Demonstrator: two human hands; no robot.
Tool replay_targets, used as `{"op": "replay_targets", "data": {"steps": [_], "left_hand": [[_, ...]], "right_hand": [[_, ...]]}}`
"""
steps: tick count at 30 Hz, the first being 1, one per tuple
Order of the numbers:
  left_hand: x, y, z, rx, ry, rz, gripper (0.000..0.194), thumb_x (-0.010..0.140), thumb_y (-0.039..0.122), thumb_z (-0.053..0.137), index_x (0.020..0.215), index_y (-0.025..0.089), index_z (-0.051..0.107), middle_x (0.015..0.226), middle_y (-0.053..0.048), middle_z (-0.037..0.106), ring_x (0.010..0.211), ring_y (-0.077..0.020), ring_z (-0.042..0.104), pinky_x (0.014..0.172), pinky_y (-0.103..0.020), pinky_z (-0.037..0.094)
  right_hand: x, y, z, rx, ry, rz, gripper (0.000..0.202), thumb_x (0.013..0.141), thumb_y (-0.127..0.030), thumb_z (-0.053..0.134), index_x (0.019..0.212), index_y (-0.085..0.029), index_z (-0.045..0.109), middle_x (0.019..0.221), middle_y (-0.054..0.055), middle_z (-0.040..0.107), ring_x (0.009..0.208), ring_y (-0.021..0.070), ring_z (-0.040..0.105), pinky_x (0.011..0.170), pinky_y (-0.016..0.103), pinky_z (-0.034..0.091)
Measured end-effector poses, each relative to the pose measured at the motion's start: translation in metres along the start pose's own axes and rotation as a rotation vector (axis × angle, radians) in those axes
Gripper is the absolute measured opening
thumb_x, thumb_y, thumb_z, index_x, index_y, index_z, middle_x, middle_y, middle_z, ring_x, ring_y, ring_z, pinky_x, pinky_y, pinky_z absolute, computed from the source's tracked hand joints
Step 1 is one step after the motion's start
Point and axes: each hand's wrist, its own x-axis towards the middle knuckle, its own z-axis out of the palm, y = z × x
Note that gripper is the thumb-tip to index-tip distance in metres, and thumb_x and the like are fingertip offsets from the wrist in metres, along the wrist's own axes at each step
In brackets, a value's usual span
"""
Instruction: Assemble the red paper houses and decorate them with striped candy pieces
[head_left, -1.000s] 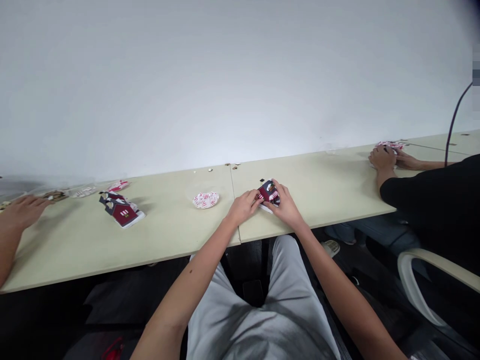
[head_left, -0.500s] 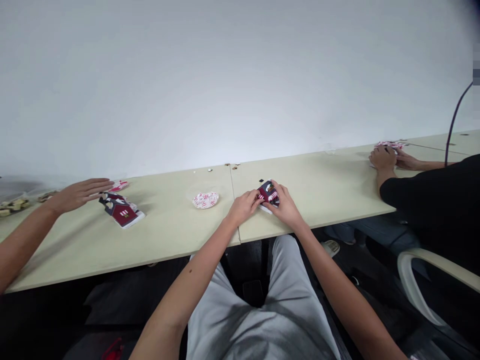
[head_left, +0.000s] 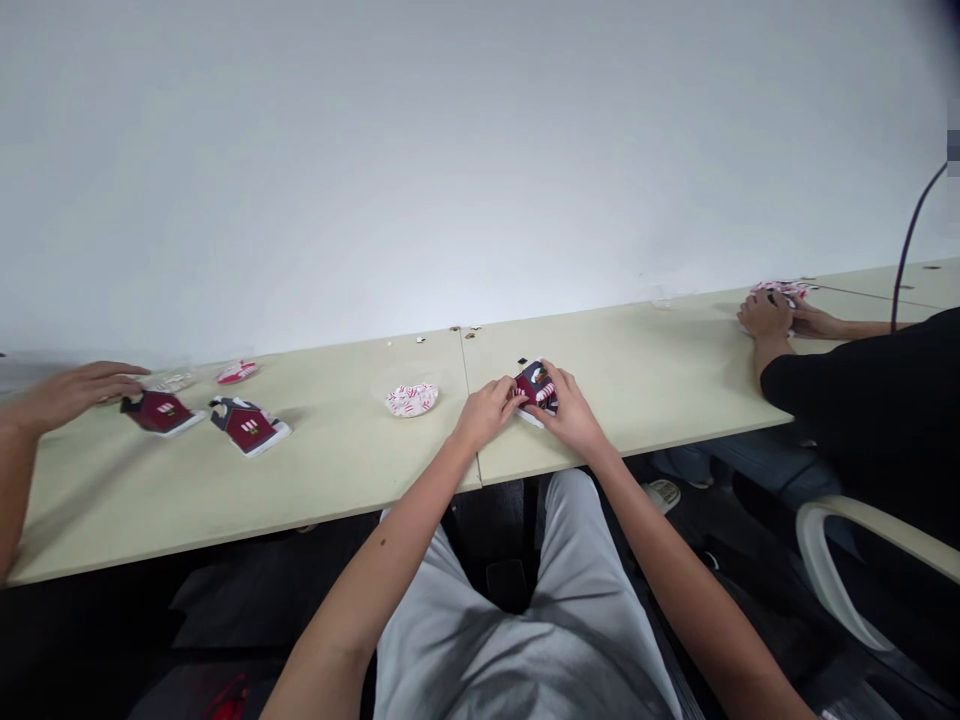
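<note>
A small dark red and grey house-shaped piece point(head_left: 537, 378) with striped red and white parts is held over the table near its front edge. My left hand point(head_left: 487, 412) pinches its left side with closed fingers. From the right, my right hand point(head_left: 571, 410) grips the same piece, thumb at the front and fingers behind. A dish of red and white striped pieces point(head_left: 412, 400) sits to the left of my hands. Just behind the held piece lies a small black bit point(head_left: 523, 361).
Two red house pieces point(head_left: 250, 428) point(head_left: 160, 412) lie at the left, near another person's hand point(head_left: 75, 395). A pink and white item point(head_left: 238, 372) is behind them. Small scraps point(head_left: 470, 332) lie by the wall. Another person's hands point(head_left: 766, 314) work at the right.
The other person's hand at the left has moved further left, and a second red house piece now shows beside the first. My hands hold almost the same pose.
</note>
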Motion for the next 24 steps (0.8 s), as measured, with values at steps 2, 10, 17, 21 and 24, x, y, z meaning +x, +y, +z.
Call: {"op": "replay_targets", "data": {"steps": [2,10,17,21,24], "left_hand": [[-0.0001,-0.0004,0.0001,-0.013,0.002,0.001,0.028,0.101,0.048,0.043,0.109,0.023,0.054,0.099,-0.004,0.069,0.089,-0.0187,0.066,0.070,-0.028,0.049],[-0.0016,0.0002,-0.0024,-0.069,-0.020,0.050,0.026,0.101,0.043,0.045,0.115,0.023,0.054,0.105,-0.005,0.070,0.094,-0.0186,0.067,0.077,-0.029,0.051],[-0.0013,0.0010,-0.0031,-0.065,-0.043,0.069,0.027,0.100,0.043,0.046,0.114,0.022,0.056,0.109,-0.006,0.070,0.096,-0.0193,0.067,0.080,-0.030,0.052],[-0.0013,0.0009,-0.0030,-0.065,-0.039,0.061,0.027,0.100,0.043,0.046,0.114,0.023,0.056,0.107,-0.005,0.070,0.095,-0.0192,0.067,0.079,-0.030,0.052],[-0.0015,0.0005,-0.0029,-0.068,-0.036,0.058,0.026,0.100,0.043,0.046,0.114,0.023,0.056,0.104,-0.005,0.070,0.094,-0.0194,0.067,0.078,-0.030,0.052]], "right_hand": [[-0.0002,0.0001,0.0000,0.003,-0.002,-0.007,0.084,0.089,-0.047,0.067,0.159,-0.030,0.023,0.143,0.014,0.043,0.134,0.0317,0.046,0.112,0.051,0.041],[-0.0004,-0.0015,-0.0003,-0.005,0.000,0.007,0.083,0.089,-0.047,0.067,0.158,-0.029,0.024,0.144,0.013,0.045,0.134,0.0324,0.046,0.111,0.051,0.042],[-0.0005,-0.0022,-0.0009,0.015,-0.007,-0.001,0.083,0.090,-0.049,0.065,0.159,-0.029,0.024,0.145,0.014,0.044,0.135,0.0327,0.045,0.112,0.052,0.041],[-0.0005,-0.0015,-0.0007,0.015,-0.005,-0.004,0.083,0.090,-0.048,0.065,0.159,-0.029,0.024,0.145,0.013,0.044,0.135,0.0326,0.046,0.113,0.052,0.041],[-0.0008,0.0000,0.0002,0.009,0.000,-0.001,0.082,0.089,-0.047,0.066,0.158,-0.030,0.024,0.145,0.013,0.044,0.134,0.0324,0.046,0.112,0.052,0.041]]}}
